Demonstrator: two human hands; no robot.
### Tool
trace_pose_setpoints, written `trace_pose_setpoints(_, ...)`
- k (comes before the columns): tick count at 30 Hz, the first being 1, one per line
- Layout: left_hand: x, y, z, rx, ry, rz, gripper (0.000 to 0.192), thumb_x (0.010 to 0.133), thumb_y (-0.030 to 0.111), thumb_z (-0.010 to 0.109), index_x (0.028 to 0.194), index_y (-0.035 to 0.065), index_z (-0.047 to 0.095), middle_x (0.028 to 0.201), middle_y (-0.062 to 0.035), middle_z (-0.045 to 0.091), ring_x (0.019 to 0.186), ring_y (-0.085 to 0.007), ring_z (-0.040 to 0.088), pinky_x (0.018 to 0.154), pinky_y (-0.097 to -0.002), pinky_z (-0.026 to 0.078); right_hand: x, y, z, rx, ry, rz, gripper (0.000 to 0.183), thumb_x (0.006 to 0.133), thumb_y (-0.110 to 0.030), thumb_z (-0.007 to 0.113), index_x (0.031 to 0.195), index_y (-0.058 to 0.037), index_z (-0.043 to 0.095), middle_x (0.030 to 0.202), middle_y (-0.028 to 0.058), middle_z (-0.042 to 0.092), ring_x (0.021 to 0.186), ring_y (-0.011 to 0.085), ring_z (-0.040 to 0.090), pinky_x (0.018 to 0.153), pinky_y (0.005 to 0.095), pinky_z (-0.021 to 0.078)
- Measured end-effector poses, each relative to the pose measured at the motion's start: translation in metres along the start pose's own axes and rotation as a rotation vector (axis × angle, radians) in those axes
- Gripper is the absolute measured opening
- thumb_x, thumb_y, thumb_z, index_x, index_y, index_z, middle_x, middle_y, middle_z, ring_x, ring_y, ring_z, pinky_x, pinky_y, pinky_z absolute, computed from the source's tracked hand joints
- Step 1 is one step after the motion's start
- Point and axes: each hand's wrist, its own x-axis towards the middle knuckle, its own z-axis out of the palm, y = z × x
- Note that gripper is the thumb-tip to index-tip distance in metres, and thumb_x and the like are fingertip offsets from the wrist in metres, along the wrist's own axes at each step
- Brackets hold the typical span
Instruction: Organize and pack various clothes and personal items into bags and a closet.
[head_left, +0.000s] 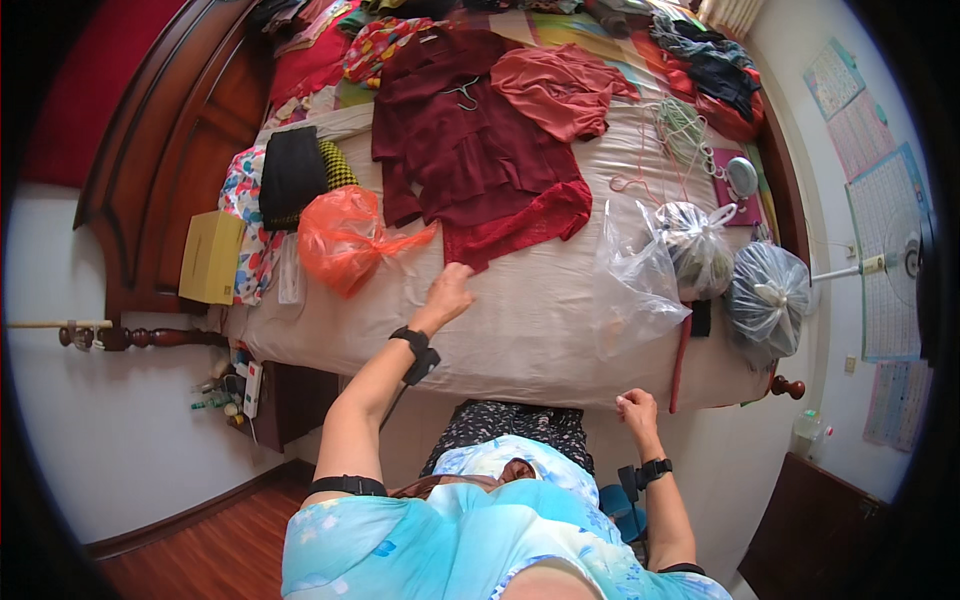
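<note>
Across the middle of the bed lies a dark red long-sleeved garment (472, 150), with a pale green clothes hanger (466, 94) on it. A brighter red lace cloth (525, 225) shows at its lower end. My left hand (450, 292) is at the lower left corner of that lace; whether the fingers grip it cannot be told. Near the bed's front edge my right hand (637, 411) hangs in the air with curled fingers, touching nothing visible. A coral garment (562, 86) lies crumpled over the dark red one's right side.
A tied orange plastic bag (341, 240), folded black cloth (294, 176) and yellow box (211, 256) are on the left. A clear plastic bag (637, 281), stuffed tied bags (766, 300), loose hangers (679, 131) and a small round white-framed object (741, 178) lie right. Clothes piles line the far side.
</note>
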Motion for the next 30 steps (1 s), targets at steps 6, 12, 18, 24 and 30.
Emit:
trace_pose_setpoints(6,-0.031,-0.089,-0.043,0.24,-0.139,-0.262,0.029,0.072,0.005,0.056,0.1,0.0031,0.06,0.115,-0.0169,0.05,0.104,-0.0382,0.053,0.087,-0.0477,0.045,0.01,-0.048,0.05,-0.128,-0.064,-0.011,0.013,0.079,-0.008,0.061,0.08,0.0046,0.062,0.063,0.0077,0.061,0.053,0.0146,0.059,0.048,0.028,0.049)
trace_pose_setpoints(12,-0.015,-0.159,-0.072,0.37,-0.298,-0.261,0.03,0.073,0.003,0.056,0.102,0.0051,0.063,0.131,-0.0154,0.043,0.126,-0.0353,0.037,0.106,-0.0483,0.03,0.035,-0.112,0.134,-0.197,-0.118,-0.035,0.016,0.079,-0.011,0.061,0.081,0.0048,0.062,0.064,0.0083,0.061,0.054,0.0151,0.059,0.048,0.0286,0.0484)
trace_pose_setpoints(18,-0.025,-0.249,-0.091,0.447,-0.334,-0.153,0.03,0.073,0.005,0.059,0.102,0.0099,0.065,0.143,-0.0062,0.036,0.13,-0.0333,0.035,0.107,-0.0473,0.029,0.098,-0.193,0.245,-0.306,-0.208,-0.189,0.023,0.078,-0.014,0.063,0.092,0.0045,0.062,0.067,0.007,0.061,0.058,0.0149,0.06,0.053,0.0283,0.0485)
trace_pose_setpoints(24,-0.04,-0.307,-0.119,0.377,-0.054,-0.008,0.017,0.074,0.007,0.056,0.086,0.0112,0.067,0.124,-0.004,0.053,0.117,-0.0272,0.047,0.095,-0.0411,0.04,0.159,-0.286,0.312,-0.345,-0.189,-0.499,0.049,0.073,-0.028,0.07,0.116,-0.0062,0.059,0.107,0.0174,0.061,0.103,0.0287,0.057,0.086,0.0364,0.0465)
trace_pose_setpoints(30,-0.052,-0.313,-0.132,0.281,-0.172,-0.164,0.023,0.064,0.001,0.063,0.085,0.0087,0.068,0.124,-0.0019,0.053,0.118,-0.0274,0.046,0.099,-0.043,0.037,0.198,-0.335,0.353,-0.416,-0.22,-0.451,0.063,0.071,-0.032,0.073,0.129,-0.0164,0.053,0.135,0.0288,0.034,0.123,0.0406,0.04,0.102,0.0393,0.0379)
